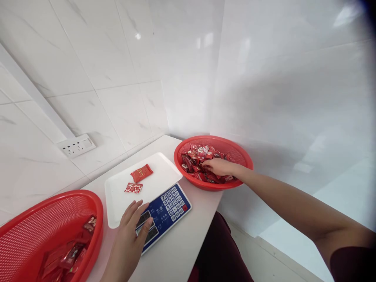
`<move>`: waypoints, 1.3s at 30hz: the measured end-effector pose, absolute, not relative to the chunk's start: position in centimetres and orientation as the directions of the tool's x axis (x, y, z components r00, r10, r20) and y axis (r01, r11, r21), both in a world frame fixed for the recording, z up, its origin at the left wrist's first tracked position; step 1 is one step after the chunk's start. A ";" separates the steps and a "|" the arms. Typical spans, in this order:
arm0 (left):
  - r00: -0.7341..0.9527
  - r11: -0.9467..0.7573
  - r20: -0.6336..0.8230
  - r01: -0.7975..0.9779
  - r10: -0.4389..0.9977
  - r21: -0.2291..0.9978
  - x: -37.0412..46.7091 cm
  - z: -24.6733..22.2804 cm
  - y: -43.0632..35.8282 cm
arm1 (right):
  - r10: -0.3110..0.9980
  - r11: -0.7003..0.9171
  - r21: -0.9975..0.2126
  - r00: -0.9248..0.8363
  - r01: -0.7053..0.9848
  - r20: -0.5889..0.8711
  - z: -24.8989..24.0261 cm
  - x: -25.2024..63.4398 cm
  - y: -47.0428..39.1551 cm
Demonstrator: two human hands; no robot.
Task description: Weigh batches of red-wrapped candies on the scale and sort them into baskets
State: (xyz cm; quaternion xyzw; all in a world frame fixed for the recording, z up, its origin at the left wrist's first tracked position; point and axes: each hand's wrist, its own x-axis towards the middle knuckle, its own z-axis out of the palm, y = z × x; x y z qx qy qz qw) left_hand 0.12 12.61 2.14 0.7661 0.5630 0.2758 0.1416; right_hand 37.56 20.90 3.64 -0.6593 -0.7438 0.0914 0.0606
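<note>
My right hand reaches into the right red basket, fingers bent together among red-wrapped candies. Its fingertips are partly hidden, so whatever they grip does not show. Over the display end of a blue-and-white digital scale, my left hand is open with fingers apart, holding nothing. The scale's white tray bears two packets: a larger plain red packet and a smaller red-and-white patterned packet.
A second red basket stands at the lower left, with several red packets inside. Both baskets and the scale rest on a white table. Tiled walls meet behind it, and a power socket strip is on the left wall.
</note>
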 end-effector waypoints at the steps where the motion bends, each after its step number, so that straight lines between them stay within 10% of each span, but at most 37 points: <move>1: 0.213 -0.329 0.269 0.780 0.939 0.532 0.1 2.1 12.6 | 0.994 0.101 -0.229 -0.109 0.968 -0.021 3.9 37.8 20.9; 10: 0.212 -0.347 0.290 0.743 0.933 0.573 1.0 3.2 12.3 | 0.960 0.015 -0.501 0.127 0.866 0.249 6.7 39.9 20.5; 19: 0.176 -0.174 0.112 0.390 0.978 0.904 3.8 5.0 11.9 | 0.993 0.120 -0.941 -0.043 0.317 0.113 8.9 31.2 18.4; 27: 0.124 -0.039 0.063 -0.192 0.990 0.981 3.9 5.4 12.7 | 0.871 0.081 -0.970 -0.489 0.230 -0.043 7.9 23.5 16.5; 39: -0.033 -0.101 0.105 0.086 0.994 0.991 2.5 4.5 13.1 | 0.862 0.151 -0.874 -0.494 0.461 -0.112 7.0 22.3 18.1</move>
